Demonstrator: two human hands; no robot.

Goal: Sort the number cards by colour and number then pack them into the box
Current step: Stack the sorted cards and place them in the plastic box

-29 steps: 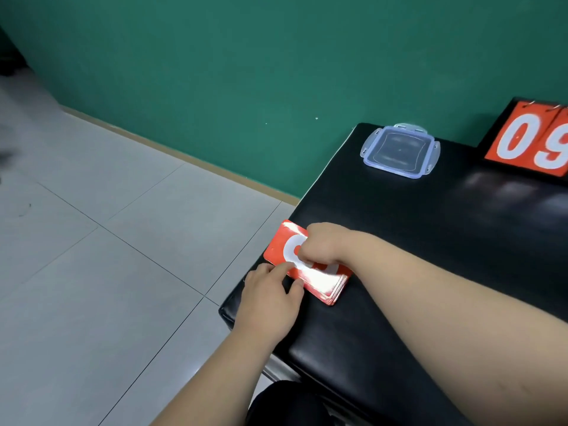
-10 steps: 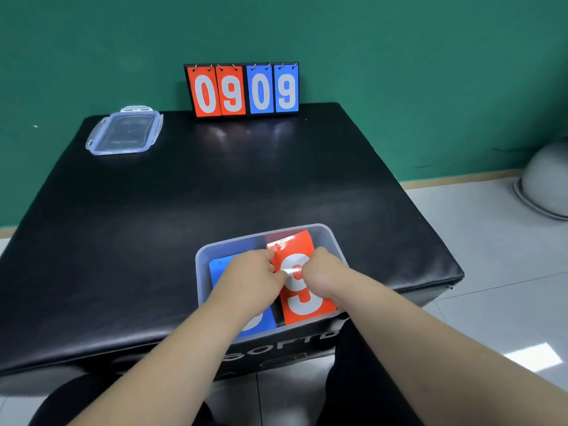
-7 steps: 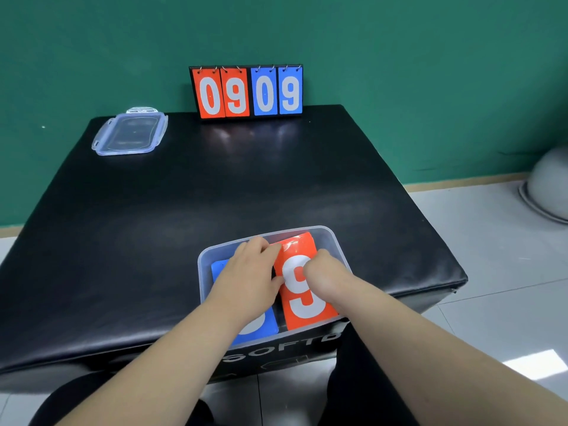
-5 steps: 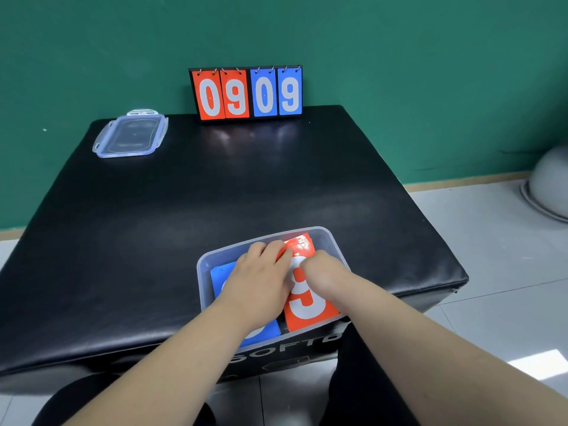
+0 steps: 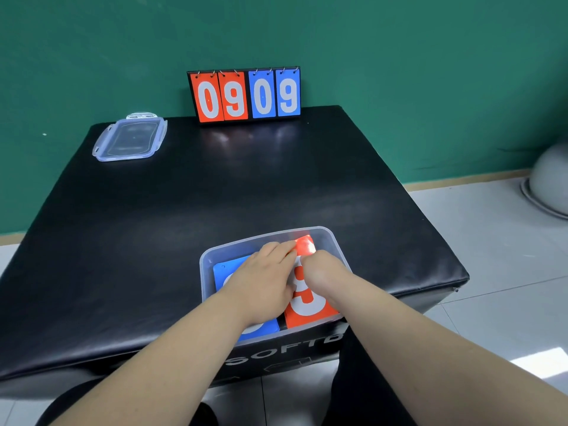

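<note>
Packing looks almost finished, as far as I can judge. The clear box (image 5: 267, 238) stands at the near edge of the desk (image 5: 215, 195), and both piles are inside it, side by side: the blue cards (image 5: 227, 269) on the left, the red cards (image 5: 307, 302) on the right with a white 9 on top. The sorting by colour seems done; the order of numbers inside the piles is hidden.

The left hand (image 5: 264, 278) lies flat over the blue pile with straight fingers, whose tips reach the far end of the red pile. It grasps nothing. The right hand (image 5: 322, 272) rests on the red pile with its fingers curled down; I cannot tell if it pinches a card edge or only presses. My guess is that the red pile is being settled into place.

What is left, I think, is to put on the lid (image 5: 129, 138), which lies at the far left corner of the desk, well apart from the box.

The desk is black, padded and a little shiny, with pale letters on its front side. At its far edge stands a flip scoreboard (image 5: 244, 95) showing 09 in red and 09 in blue. Behind is a green wall (image 5: 399, 72); the floor (image 5: 491, 302) has pale tiles, and a grey round object (image 5: 550, 176) sits on it at the right.
</note>
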